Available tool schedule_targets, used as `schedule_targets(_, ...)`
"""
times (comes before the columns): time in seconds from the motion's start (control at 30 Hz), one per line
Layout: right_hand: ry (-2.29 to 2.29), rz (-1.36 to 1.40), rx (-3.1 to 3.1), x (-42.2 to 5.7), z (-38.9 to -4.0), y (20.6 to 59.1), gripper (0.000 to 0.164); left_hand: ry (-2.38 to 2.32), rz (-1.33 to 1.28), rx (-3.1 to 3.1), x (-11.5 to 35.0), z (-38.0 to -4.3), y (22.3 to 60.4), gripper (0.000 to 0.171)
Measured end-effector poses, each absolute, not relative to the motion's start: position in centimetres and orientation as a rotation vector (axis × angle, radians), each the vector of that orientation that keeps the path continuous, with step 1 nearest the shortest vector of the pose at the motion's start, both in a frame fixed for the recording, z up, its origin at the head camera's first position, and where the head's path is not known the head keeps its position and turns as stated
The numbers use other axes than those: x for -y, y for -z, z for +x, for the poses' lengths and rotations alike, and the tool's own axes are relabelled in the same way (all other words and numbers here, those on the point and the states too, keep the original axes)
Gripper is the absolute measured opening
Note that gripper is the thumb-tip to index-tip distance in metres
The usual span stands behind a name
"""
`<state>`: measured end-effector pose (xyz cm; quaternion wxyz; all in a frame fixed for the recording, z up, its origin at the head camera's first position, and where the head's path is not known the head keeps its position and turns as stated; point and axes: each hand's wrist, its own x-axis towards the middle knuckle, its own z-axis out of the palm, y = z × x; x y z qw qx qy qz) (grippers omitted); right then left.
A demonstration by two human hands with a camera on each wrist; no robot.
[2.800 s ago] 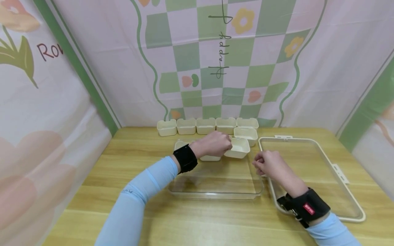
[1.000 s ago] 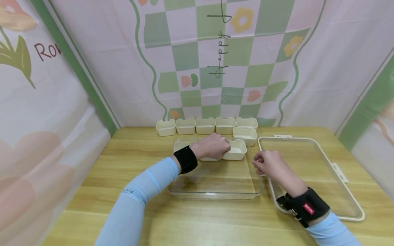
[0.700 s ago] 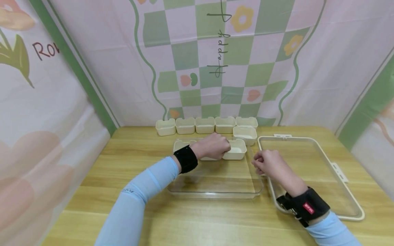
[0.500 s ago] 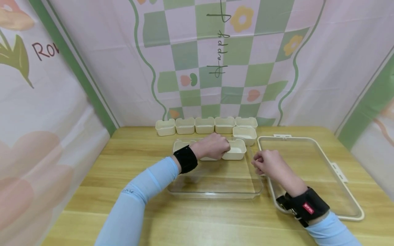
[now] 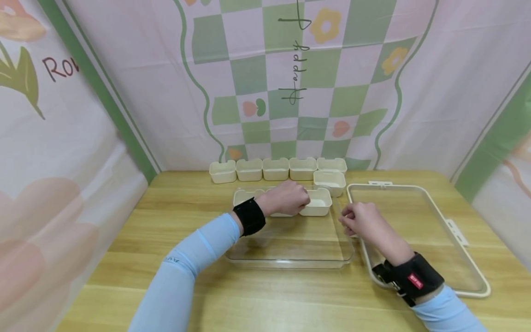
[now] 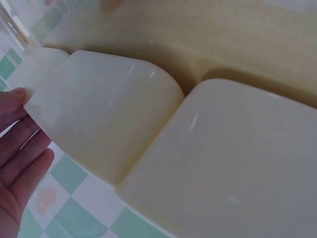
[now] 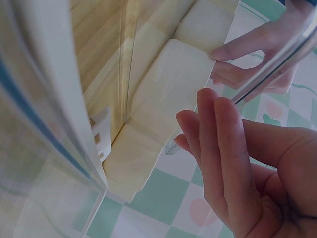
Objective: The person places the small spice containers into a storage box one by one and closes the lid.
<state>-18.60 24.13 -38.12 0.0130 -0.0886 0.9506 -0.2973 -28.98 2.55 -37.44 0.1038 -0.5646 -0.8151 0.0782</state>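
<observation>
My left hand [image 5: 286, 198] pinches the rim of a small cream bin [image 5: 317, 208], thumb on one side and fingers on the other. That bin stands at the far side of a large clear plastic box [image 5: 286, 264], in line with other cream bins [image 5: 242, 196]; the left arm partly covers them. In the left wrist view, the bin walls [image 6: 104, 109] sit side by side with narrow seams. My right hand [image 5: 367, 223] has curled fingers at the clear box's right rim and appears to pinch it; fingers partly hide the contact.
Behind the box, a row of empty cream bins [image 5: 249, 171] lines the table's back edge, with another bin [image 5: 329, 182] in front of its right end. A clear lid [image 5: 415, 230] with a cream frame and clips lies on the right, under the right wrist. A patterned cloth [image 5: 286, 92] hangs behind.
The cream bin in my left hand has shifted slightly left and down, and now sits level in the row inside the clear box. The right hand has stayed in place.
</observation>
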Motion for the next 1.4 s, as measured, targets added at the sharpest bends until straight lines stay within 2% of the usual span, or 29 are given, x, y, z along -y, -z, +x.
schedule_targets(1.4, 0.946, -0.272, -2.950, -24.12, -18.63, 38.12, 0.015, -0.284, -1.659, 2.416, -2.51, -28.88, 37.30, 0.015)
